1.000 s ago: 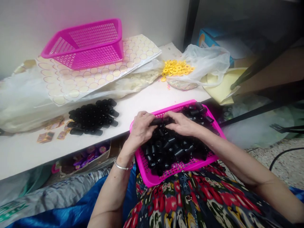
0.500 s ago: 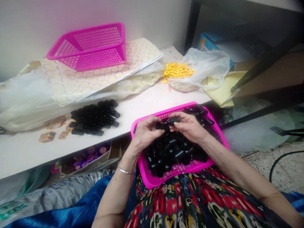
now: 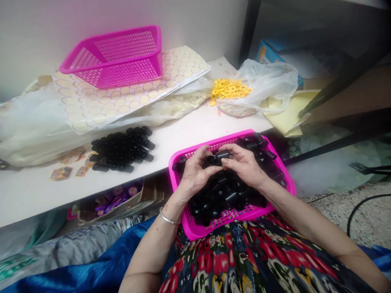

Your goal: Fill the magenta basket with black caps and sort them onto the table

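My right hand pinches a small black plastic cylinder between thumb and fingers, over the front pink basket. Close by on the left, my left hand curls its thumb and fingers around a dark piece that meets the cylinder's left end. Whether the two are one joined part, I cannot tell. Beneath both hands the basket holds many loose black plastic pieces, and it rests against the patterned clothing on my lap.
On the white shelf stand black cylinders in a tight cluster, beside small wrapped packets. Farther back are an upper pink basket on circle-printed sheets, yellow rings and a clear plastic bag. An open carton sits underneath.
My two hands have come closer together. The left hand has shifted slightly right, and the dark piece in it now meets the cylinder in the right hand.
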### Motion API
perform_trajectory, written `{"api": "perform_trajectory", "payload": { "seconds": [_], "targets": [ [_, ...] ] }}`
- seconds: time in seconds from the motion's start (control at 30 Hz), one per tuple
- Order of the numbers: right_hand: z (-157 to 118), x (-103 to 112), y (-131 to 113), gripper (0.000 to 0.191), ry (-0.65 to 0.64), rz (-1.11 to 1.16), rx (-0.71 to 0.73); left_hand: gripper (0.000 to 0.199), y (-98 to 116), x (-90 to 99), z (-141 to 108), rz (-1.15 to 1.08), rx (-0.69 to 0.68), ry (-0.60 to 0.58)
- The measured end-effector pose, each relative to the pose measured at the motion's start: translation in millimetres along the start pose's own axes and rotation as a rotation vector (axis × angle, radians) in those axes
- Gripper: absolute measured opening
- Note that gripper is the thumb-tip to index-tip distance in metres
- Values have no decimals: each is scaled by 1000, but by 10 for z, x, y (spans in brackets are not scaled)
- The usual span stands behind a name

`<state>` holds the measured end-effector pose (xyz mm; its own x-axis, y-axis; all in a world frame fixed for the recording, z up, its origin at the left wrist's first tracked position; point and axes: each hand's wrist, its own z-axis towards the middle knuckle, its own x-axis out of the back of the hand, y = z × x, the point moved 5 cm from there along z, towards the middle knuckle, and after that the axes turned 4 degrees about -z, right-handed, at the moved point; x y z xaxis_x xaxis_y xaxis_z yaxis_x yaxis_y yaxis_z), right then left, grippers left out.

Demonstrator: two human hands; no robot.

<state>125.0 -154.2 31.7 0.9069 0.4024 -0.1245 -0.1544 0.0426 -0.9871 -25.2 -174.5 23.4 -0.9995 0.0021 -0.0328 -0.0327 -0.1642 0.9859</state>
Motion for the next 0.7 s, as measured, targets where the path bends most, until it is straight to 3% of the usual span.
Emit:
{"api": "perform_trajectory", "payload": {
  "seconds": [0.17,0.37,0.43,0.6,0.7],
  "targets": [
    [-28,-27,-159,28,-39,-431,188,55,-12,51,-20,159,-66,-21],
    [-84,-185,-174,37,-175,-752,410,61,-63,9,-43,179,-134,-103],
    [-103,-252,-115,46,-184,-863,406,57,-59,11,-50,186,-175,-81],
    [-145,-469,37,98,-335,-1012,314,49,0,54,-111,179,-215,17],
    [-112,-466,-7,97,-325,-976,296,39,58,236,-178,225,-207,168]
  ]
}}
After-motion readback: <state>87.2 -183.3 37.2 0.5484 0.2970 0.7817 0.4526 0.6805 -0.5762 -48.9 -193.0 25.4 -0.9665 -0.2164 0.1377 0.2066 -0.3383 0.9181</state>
